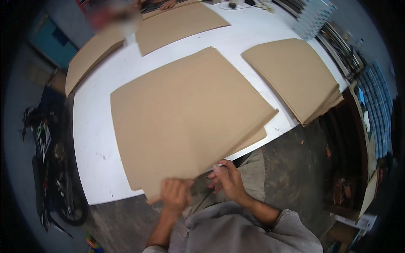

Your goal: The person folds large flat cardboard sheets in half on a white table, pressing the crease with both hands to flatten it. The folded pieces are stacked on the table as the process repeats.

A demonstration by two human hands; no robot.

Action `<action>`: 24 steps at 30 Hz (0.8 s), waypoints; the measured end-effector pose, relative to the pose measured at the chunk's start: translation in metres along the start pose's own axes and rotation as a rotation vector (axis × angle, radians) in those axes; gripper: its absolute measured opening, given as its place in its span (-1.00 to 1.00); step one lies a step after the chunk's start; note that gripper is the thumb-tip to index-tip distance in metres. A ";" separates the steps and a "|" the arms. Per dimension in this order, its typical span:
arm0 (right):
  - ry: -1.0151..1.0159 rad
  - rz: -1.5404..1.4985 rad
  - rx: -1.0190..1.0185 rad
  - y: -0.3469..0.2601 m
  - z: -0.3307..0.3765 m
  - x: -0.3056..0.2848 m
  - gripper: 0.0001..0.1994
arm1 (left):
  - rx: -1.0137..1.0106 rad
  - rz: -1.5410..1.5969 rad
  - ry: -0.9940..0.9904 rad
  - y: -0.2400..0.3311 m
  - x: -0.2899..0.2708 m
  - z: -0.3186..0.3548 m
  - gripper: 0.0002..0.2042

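A large brown cardboard sheet (185,114) lies in front of me on the white table, its near edge reaching past the table's edge. My left hand (175,195) is closed on that near edge, by the sheet's lower left part, and is slightly blurred. At the same edge, further right, my right hand (228,179) has its fingers loosely bent and apart, with the fingertips close to the sheet. Whether they touch it I cannot tell. Another brown layer (255,141) shows from beneath the sheet at its right corner.
A stack of brown sheets (295,76) lies to the right on the white table (95,147). More brown sheets (177,27) lie at the far side, near another person's hand (168,4). A motorcycle (55,168) stands at the left; a dark shelf (346,156) stands at the right.
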State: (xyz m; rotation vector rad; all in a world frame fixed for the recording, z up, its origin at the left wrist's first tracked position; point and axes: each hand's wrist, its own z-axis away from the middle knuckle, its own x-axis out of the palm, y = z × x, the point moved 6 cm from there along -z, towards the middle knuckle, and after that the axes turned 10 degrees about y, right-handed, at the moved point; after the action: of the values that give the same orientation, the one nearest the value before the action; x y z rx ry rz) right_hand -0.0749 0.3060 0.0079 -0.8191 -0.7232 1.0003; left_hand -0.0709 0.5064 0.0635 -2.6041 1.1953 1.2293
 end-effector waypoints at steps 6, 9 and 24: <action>0.421 -0.019 -0.559 -0.053 -0.021 -0.016 -0.65 | -0.203 0.181 0.035 0.076 0.036 -0.009 -0.74; 0.729 -0.012 -0.706 -0.079 -0.062 -0.088 -0.75 | -0.078 0.286 -0.015 0.096 0.037 -0.010 -0.47; 1.343 1.083 -0.265 -0.257 -0.249 -0.442 -0.57 | -0.466 0.261 -0.083 0.045 0.048 0.019 -0.58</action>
State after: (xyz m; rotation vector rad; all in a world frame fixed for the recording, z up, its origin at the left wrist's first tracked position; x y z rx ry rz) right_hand 0.0782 -0.2407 0.0361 -1.8920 0.8757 0.9715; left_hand -0.0936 0.4503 0.0306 -2.7177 1.4140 1.8464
